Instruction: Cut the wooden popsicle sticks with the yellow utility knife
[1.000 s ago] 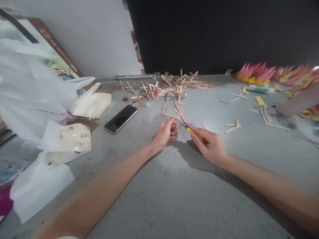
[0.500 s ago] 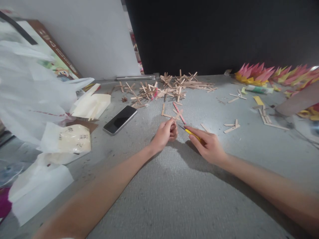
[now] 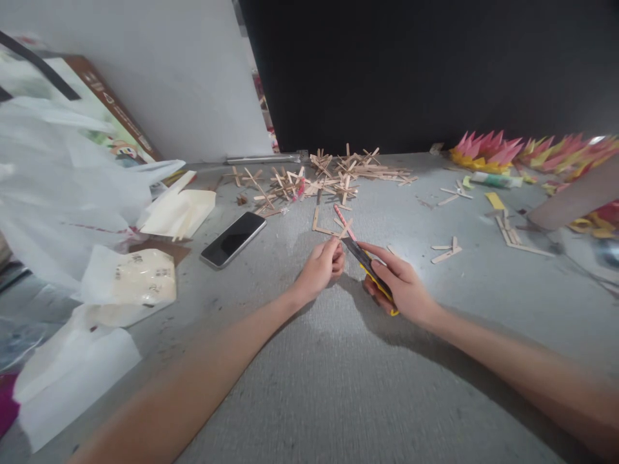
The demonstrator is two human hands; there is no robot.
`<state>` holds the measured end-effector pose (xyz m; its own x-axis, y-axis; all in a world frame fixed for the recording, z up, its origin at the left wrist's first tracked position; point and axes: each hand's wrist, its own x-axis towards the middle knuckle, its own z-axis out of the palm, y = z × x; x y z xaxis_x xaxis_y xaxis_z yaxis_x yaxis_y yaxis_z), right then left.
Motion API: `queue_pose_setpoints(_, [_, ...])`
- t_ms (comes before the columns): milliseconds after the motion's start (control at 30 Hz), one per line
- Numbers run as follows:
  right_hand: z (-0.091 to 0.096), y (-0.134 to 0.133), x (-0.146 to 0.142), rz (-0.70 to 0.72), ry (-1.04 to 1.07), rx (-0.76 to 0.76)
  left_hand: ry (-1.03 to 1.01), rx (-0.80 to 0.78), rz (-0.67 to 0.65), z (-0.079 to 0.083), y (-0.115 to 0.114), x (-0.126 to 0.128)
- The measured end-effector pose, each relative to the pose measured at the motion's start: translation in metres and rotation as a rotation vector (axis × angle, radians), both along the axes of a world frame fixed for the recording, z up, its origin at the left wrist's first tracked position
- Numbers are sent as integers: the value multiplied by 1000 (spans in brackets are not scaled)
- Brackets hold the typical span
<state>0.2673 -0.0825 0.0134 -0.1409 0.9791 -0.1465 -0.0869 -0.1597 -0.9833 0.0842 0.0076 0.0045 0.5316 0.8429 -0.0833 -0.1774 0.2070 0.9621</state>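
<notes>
My left hand is closed in a pinch at the near end of some joined wooden craft sticks, which form an angled piece with a small cross at its right end. In my right hand is a yellow and black utility knife, gripped along its handle. Its tip points up and left, close to my left fingertips and the crossed sticks. Whether the blade touches the wood I cannot tell. A pink-red patterned thin stick lies just beyond the knife tip.
A heap of craft sticks lies at the back. Left are a phone, an open paper box and a white plastic bag. Right are loose sticks, a glue tube and pink-yellow paper flowers.
The knife has turned in my right hand, so its black side now shows along the handle, and my fingers wrap around it. My left hand has hardly moved.
</notes>
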Motion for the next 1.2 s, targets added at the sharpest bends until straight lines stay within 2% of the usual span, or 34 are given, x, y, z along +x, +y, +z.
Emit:
queue_pose_setpoints(467, [-8, 2, 3, 12, 99, -24, 23, 40, -7, -1, -1, 1])
queue_pose_setpoints(767, [-1, 1, 2, 19, 146, -86, 42, 53, -46, -1, -1, -1])
queue_pose_setpoints(1000, [1, -3, -1, 1, 40, -45, 77, 67, -36, 3, -3, -1])
queue_pose_setpoints(1200, [8, -5, -2, -1, -158, 11, 77, 53, -37, -2, -2, 1])
